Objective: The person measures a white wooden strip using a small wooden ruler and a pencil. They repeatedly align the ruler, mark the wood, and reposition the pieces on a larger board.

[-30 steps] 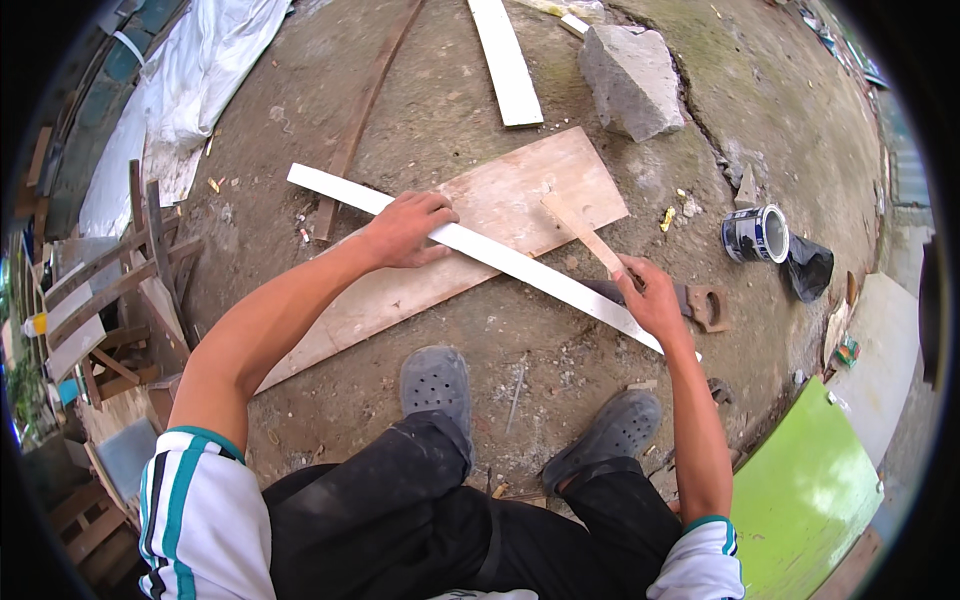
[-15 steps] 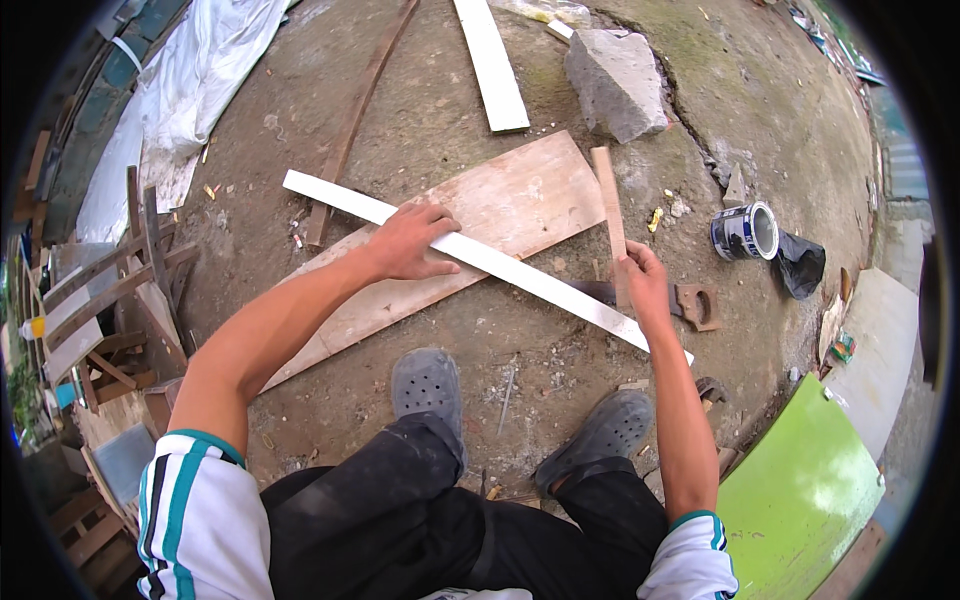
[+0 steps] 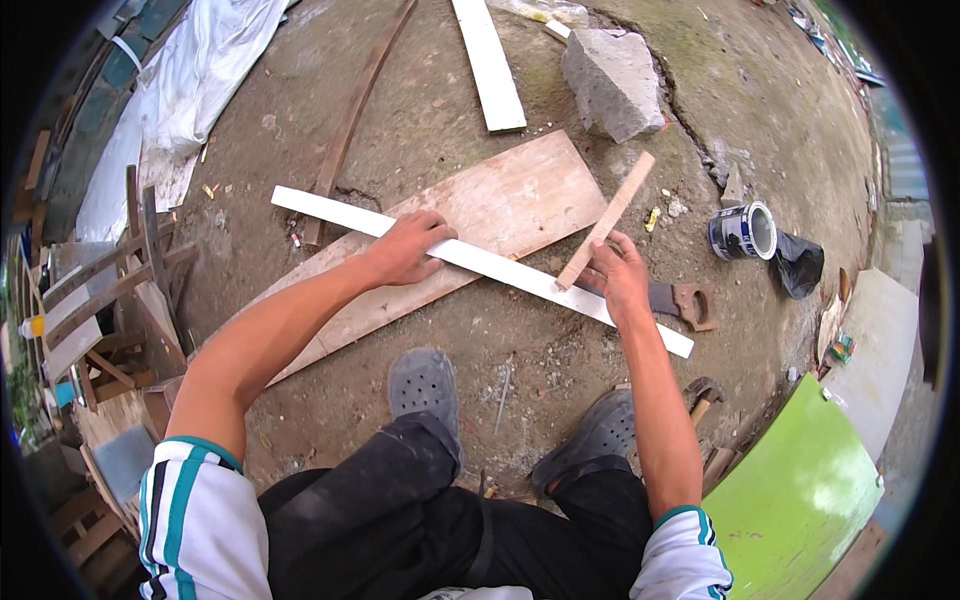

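Observation:
A long white wooden strip [image 3: 500, 268] lies slantwise across a wide pale board [image 3: 530, 185] on the ground. My left hand [image 3: 408, 248] grips the strip near its middle, fingers over the far edge and thumb at the near one. Between the fingers of my right hand [image 3: 622, 282] is a short bare wood stick [image 3: 618, 210], tilted, its lower end at the strip's far edge; whether it touches is hard to tell. A handsaw [image 3: 692, 305] with a brown handle rests behind the strip's right part, its blade partly hidden.
Beyond the board are a grey stone block [image 3: 612, 85], a white plank [image 3: 490, 70] and a brown strip of wood [image 3: 360, 100]. To the right stand an open paint can [image 3: 733, 233] and a green sheet [image 3: 800, 490]. A hammer [image 3: 704, 397] lies near my right shoe; scrap wood [image 3: 125, 290] is piled left.
My right hand has moved left and swung the stick from nearly upright to a slant, its lower end now at the white strip. The strip has shifted slightly left under my left hand.

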{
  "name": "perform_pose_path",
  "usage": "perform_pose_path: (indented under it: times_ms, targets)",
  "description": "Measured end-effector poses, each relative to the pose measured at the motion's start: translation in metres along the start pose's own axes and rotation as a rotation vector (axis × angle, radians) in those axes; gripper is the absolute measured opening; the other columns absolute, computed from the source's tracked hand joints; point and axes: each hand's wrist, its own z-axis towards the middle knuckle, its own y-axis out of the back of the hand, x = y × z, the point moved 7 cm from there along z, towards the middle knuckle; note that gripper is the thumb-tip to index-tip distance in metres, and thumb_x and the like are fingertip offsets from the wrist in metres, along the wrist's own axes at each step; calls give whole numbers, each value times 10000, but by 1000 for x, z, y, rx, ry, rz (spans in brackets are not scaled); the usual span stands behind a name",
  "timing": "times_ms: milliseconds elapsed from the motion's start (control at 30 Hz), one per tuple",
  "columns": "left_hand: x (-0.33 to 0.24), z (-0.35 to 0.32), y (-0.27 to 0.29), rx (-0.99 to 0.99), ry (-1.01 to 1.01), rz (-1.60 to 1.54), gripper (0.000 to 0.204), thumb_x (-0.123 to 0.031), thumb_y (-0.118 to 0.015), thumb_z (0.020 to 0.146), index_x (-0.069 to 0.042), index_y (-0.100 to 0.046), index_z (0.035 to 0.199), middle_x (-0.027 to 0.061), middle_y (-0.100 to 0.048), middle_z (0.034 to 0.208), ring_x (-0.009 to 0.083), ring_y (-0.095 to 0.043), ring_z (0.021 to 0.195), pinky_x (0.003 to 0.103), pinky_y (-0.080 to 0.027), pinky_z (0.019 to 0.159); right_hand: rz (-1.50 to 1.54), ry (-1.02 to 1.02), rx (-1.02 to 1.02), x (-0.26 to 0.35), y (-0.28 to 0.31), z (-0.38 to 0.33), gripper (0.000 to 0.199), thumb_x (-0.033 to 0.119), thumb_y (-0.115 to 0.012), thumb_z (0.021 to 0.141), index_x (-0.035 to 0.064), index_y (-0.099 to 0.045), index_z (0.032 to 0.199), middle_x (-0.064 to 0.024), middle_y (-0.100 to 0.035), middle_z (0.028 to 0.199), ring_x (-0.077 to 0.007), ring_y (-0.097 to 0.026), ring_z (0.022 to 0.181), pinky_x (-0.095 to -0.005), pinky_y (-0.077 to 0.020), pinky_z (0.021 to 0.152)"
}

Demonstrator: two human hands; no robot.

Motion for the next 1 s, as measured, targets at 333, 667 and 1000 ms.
perform_pose_path:
  times_ms: [333,667,1000]
  targets:
    - [11,0,2,-91,100,-245,401,-54,-631,839,-34,-604,1239,163,-577,1244,328,-550,1211,427,-438,1060,-968,315,371,6,-21,-1,296,182,-641,985,82,-710,1255,-105,-717,1100,-238,-649,1036,-355,-456,994]
    - [32,13,-1,-56,225,-464,140,-86,-617,953,8,-699,1014,115,-688,1082,239,-635,1077,366,-489,967,-987,252,322,2,-28,3,255,210,-708,939,45,-764,1125,-134,-765,1085,-225,-696,989,-362,-501,928]
    - [34,18,-4,-6,262,-462,169,-143,-632,970,4,-708,1007,108,-695,1058,226,-635,1051,363,-488,957,-967,234,363,-5,-32,11,247,189,-701,936,45,-765,1125,-131,-759,1102,-221,-692,1011,-356,-498,938]
